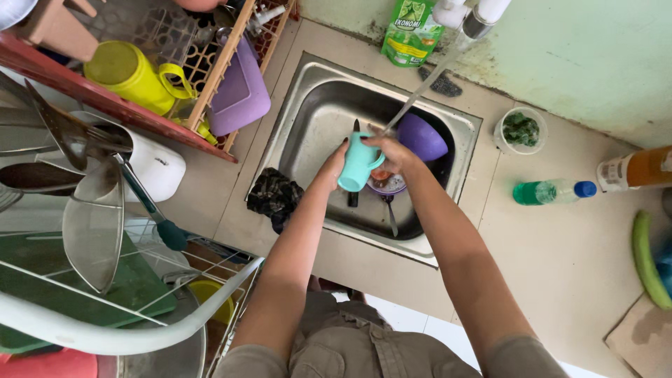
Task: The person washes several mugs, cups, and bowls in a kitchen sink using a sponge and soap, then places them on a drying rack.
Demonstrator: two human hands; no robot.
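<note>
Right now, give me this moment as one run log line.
left hand: holds teal cup | right hand: on cup, under water stream | over sink | purple bowl behind

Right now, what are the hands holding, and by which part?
Both hands hold a teal mug over the sink: the left hand grips its side, the right hand is at its upper end under the running water.

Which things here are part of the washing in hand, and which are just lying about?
In use: teal cup, left hand, right hand, water stream, sink.
Lying about: yellow jug, green bottle, dark cloth, purple bowl.
</note>
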